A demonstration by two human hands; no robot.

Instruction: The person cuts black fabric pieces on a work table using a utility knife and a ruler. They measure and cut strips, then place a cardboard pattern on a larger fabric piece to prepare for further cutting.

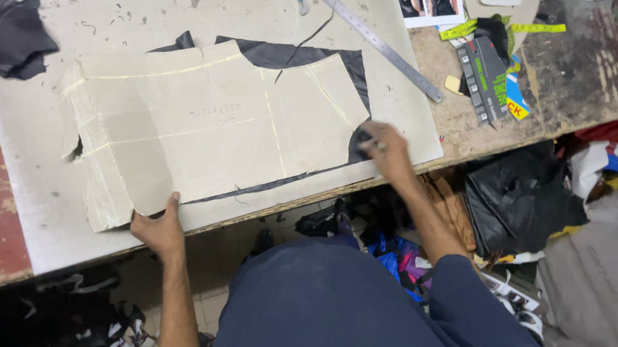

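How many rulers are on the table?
1: a long metal ruler lying diagonally at the table's far side, beyond the cardboard pattern. Clutter might hide others.

Pattern: a large tan cardboard pattern (212,128), flat on the table, with a curved notch in its top edge, pale taped seams across it and a torn left edge.
Pattern pose: lies face up, its bottom left corner at the table's near edge under the left hand (157,230).
Black material: a thin black sheet (309,55) lies beneath the pattern, showing along the top notch, the right side and as a narrow strip along the lower edge.
Tool: the right hand (387,151) grips a small tool at the pattern's right edge; its kind cannot be told.
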